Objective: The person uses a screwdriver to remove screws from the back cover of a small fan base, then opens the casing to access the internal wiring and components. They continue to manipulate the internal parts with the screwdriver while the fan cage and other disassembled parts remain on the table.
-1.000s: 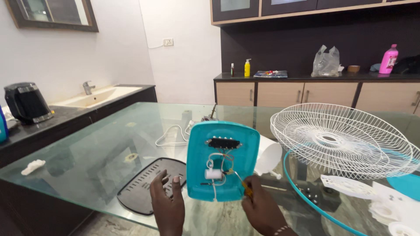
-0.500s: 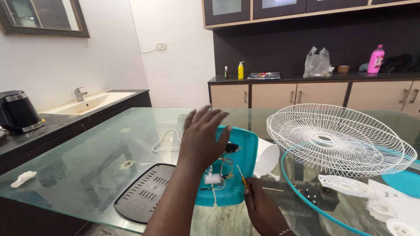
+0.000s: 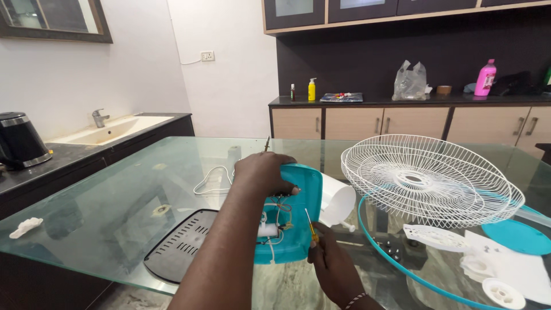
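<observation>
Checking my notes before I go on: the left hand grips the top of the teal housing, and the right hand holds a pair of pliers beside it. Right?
Not quite. In the head view the left hand grips the teal housing, but the right hand holds a small screwdriver, not pliers.

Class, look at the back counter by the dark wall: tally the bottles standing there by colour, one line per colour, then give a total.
Yellow bottle: 1
Pink bottle: 1
Small dark bottle with a green band: 1
Total: 3

hands 2 | teal housing 1 | fan grille 1 (white) | bottles 3
</observation>
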